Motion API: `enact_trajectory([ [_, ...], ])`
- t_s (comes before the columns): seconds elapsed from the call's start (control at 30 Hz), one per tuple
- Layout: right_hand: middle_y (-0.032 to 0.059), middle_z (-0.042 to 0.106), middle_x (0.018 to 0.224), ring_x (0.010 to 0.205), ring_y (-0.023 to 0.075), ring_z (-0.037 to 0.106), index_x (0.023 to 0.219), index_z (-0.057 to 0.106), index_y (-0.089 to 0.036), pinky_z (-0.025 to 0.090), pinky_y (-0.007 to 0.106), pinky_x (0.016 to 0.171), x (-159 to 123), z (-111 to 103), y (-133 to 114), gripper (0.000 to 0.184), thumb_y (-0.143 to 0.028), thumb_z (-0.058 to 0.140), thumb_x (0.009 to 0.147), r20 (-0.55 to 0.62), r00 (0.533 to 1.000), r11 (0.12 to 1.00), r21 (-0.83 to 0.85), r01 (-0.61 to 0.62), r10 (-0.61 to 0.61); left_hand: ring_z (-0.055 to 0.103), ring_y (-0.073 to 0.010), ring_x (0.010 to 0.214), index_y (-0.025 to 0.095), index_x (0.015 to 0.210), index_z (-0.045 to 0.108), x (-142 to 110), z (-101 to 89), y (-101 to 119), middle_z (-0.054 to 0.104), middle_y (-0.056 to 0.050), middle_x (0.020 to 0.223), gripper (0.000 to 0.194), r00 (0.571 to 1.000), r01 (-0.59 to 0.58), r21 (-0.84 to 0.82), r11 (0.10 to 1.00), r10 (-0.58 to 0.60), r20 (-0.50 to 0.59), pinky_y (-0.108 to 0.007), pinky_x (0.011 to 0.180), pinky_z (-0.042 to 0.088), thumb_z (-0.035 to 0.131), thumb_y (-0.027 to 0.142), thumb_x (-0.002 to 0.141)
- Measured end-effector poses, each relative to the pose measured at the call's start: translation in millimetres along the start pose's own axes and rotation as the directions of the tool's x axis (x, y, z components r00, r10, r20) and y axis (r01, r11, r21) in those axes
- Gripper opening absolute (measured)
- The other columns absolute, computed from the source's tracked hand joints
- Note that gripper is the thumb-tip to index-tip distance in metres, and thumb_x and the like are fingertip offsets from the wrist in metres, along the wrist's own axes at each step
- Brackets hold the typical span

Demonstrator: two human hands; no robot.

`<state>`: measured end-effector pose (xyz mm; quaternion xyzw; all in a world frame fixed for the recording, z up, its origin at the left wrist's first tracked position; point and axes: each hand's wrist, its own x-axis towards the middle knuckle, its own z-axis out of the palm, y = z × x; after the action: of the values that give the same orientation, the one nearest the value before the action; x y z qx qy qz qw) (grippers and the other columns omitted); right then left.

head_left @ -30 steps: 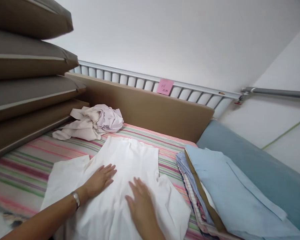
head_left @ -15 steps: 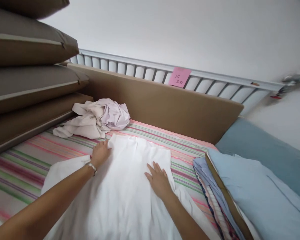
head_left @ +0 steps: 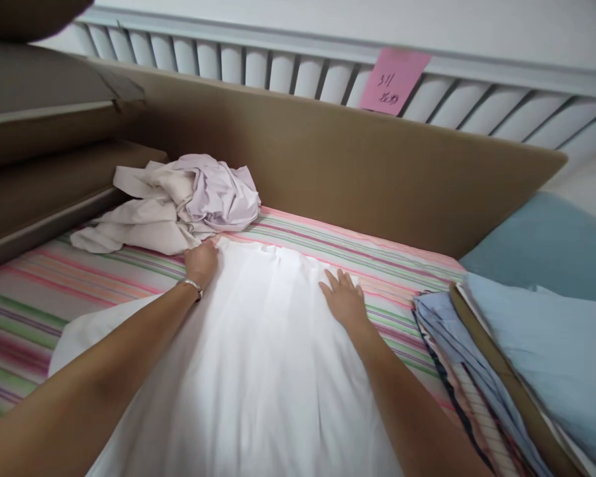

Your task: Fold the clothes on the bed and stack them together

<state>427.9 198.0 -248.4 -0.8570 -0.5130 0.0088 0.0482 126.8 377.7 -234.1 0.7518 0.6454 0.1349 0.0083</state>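
A white cloth garment [head_left: 268, 331] lies spread over the striped bed sheet, its straight gathered edge at the far end and its near part running out of view. At the upper left corner of that edge, my left hand [head_left: 202, 263], with a silver bracelet at the wrist, has its fingers curled closed on the fabric; the fingertips are partly hidden. My right hand [head_left: 345, 298] lies flat on the upper right corner, fingers spread.
Crumpled pale clothes [head_left: 218, 199] lie behind my left hand. Folded clothes [head_left: 541, 351] are stacked on the right. A brown board [head_left: 352, 179] stands along the white bed rail, which bears a pink note [head_left: 395, 79]. Large brown cushioned slabs [head_left: 44, 132] are piled at the left.
My right hand has slid forward to the garment's far right corner. My left hand has moved slightly forward and its fingers have closed at the left corner. The view has tipped downward and come closer.
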Motion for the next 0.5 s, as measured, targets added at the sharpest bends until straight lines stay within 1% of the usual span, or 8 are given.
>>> enact_trajectory([
  [0.07, 0.0132, 0.029, 0.15, 0.139, 0.0277, 0.022, 0.139, 0.036, -0.021, 0.017, 0.052, 0.111, 3.3, -7.4, -2.4, 0.051, -0.042, 0.033, 0.093, -0.043, 0.999, 0.999, 0.038, -0.007, 0.009, 0.064, -0.0288, 0.087, 0.012, 0.099, 0.06, 0.8, -1.4, 0.6, 0.068, -0.014, 0.091, 0.024, 1.0, 0.013, -0.002, 1.0, -0.013, -0.007, -0.04, 0.079, 0.042, 0.043, 0.026, 0.088],
  [0.13, 0.0158, 0.039, 0.144, 0.134, 0.0283, 0.03, 0.134, 0.044, -0.015, 0.02, 0.05, 0.11, 4.3, -16.7, -9.7, 0.047, -0.034, 0.039, 0.091, -0.096, 0.994, 0.994, 0.088, 0.064, -0.056, 0.061, -0.0288, 0.095, 0.014, 0.103, 0.059, -0.9, -5.1, 5.2, 0.067, -0.014, 0.099, 0.023, 0.998, -0.037, -0.014, 0.999, 0.036, -0.053, -0.04, 0.083, 0.042, 0.046, 0.024, 0.086],
  [0.2, 0.0123, 0.051, 0.134, 0.127, 0.0251, 0.04, 0.127, 0.052, -0.016, 0.026, 0.043, 0.108, 6.0, -24.5, -21.3, 0.041, -0.028, 0.042, 0.089, -0.115, 0.981, 0.976, 0.137, 0.169, -0.153, 0.057, -0.0277, 0.106, 0.017, 0.107, 0.058, -4.1, -8.4, 15.3, 0.063, -0.012, 0.11, 0.025, 0.973, -0.203, -0.048, 0.978, 0.196, -0.121, -0.04, 0.091, 0.04, 0.046, 0.021, 0.086],
  [0.23, 0.0093, 0.055, 0.13, 0.123, 0.0227, 0.044, 0.124, 0.055, -0.018, 0.03, 0.038, 0.105, 8.0, -27.2, -27.8, 0.039, -0.026, 0.043, 0.088, -0.105, 0.977, 0.966, 0.16, 0.203, -0.188, 0.055, -0.0264, 0.109, 0.018, 0.109, 0.058, -5.4, -9.2, 22.1, 0.062, -0.011, 0.115, 0.027, 0.945, -0.311, -0.079, 0.947, 0.299, -0.136, -0.039, 0.094, 0.039, 0.046, 0.019, 0.086],
  [0.3, 0.0048, 0.058, 0.124, 0.115, 0.0187, 0.05, 0.121, 0.057, -0.022, 0.036, 0.03, 0.099, 15.3, -29.6, -40.1, 0.036, -0.026, 0.046, 0.087, -0.071, 0.976, 0.957, 0.194, 0.216, -0.205, 0.054, -0.023, 0.111, 0.019, 0.116, 0.057, -5.8, -7.8, 37.3, 0.059, -0.008, 0.122, 0.033, 0.877, -0.481, -0.181, 0.858, 0.474, -0.081, -0.034, 0.097, 0.038, 0.045, 0.015, 0.086],
  [0.37, 0.0046, 0.06, 0.121, 0.107, 0.0172, 0.055, 0.118, 0.058, -0.023, 0.041, 0.028, 0.091, 25.8, -29.3, -48.4, 0.035, -0.026, 0.05, 0.084, -0.04, 0.984, 0.958, 0.222, 0.179, -0.174, 0.056, -0.0202, 0.108, 0.02, 0.122, 0.055, -1.7, -3.5, 50.9, 0.057, -0.007, 0.126, 0.039, 0.829, -0.528, -0.28, 0.802, 0.558, 0.034, -0.03, 0.096, 0.039, 0.045, 0.014, 0.085],
  [0.43, 0.005, 0.061, 0.117, 0.098, 0.016, 0.058, 0.113, 0.061, -0.022, 0.043, 0.026, 0.083, 36.7, -28.6, -51.3, 0.033, -0.025, 0.054, 0.081, -0.009, 0.992, 0.962, 0.241, 0.126, -0.128, 0.058, -0.0197, 0.104, 0.018, 0.12, 0.057, 6.0, 1.5, 59.6, 0.059, -0.008, 0.123, 0.038, 0.815, -0.516, -0.316, 0.796, 0.57, 0.105, -0.029, 0.094, 0.041, 0.048, 0.015, 0.084],
  [0.5, 0.0037, 0.063, 0.111, 0.09, 0.0145, 0.06, 0.107, 0.063, -0.023, 0.044, 0.025, 0.076, 45.3, -28.7, -50.1, 0.03, -0.024, 0.058, 0.077, 0.018, 0.996, 0.964, 0.251, 0.081, -0.089, 0.061, -0.0201, 0.096, 0.015, 0.108, 0.064, 14.8, 4.6, 62.6, 0.064, -0.01, 0.111, 0.03, 0.827, -0.494, -0.314, 0.811, 0.55, 0.118, -0.028, 0.089, 0.044, 0.052, 0.018, 0.081],
])
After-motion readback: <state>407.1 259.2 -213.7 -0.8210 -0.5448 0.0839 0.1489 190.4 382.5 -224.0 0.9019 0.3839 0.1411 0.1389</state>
